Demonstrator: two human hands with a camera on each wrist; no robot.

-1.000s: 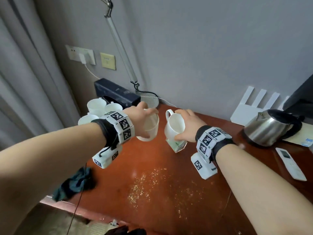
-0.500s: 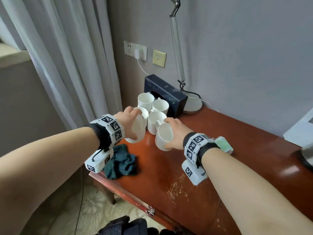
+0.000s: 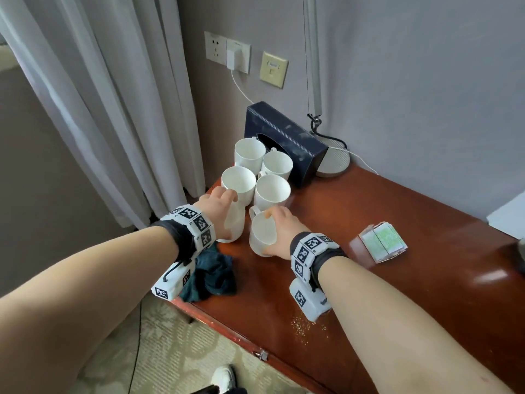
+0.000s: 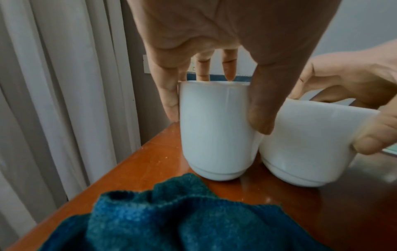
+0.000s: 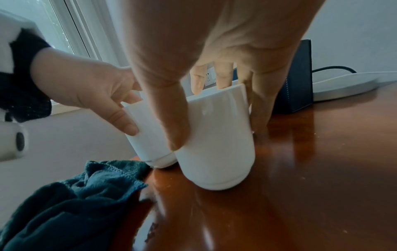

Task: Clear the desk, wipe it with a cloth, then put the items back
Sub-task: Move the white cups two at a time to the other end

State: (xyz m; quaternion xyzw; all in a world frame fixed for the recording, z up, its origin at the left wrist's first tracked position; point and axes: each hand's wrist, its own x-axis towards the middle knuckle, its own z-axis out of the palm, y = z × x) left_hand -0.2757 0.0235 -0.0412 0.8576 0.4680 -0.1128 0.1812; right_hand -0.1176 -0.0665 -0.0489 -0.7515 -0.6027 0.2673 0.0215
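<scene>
Behind the mugs [image 3: 270,189], tissue box [image 3: 287,140] (dusty)

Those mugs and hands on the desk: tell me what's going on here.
A person holds a white mug in each hand. The left hand grips one mug and the right hand grips another mug, both low at the desk corner beside four more mugs. A dark teal cloth lies crumpled at the edge. Crumbs show the desk is not yet wiped.
</scene>
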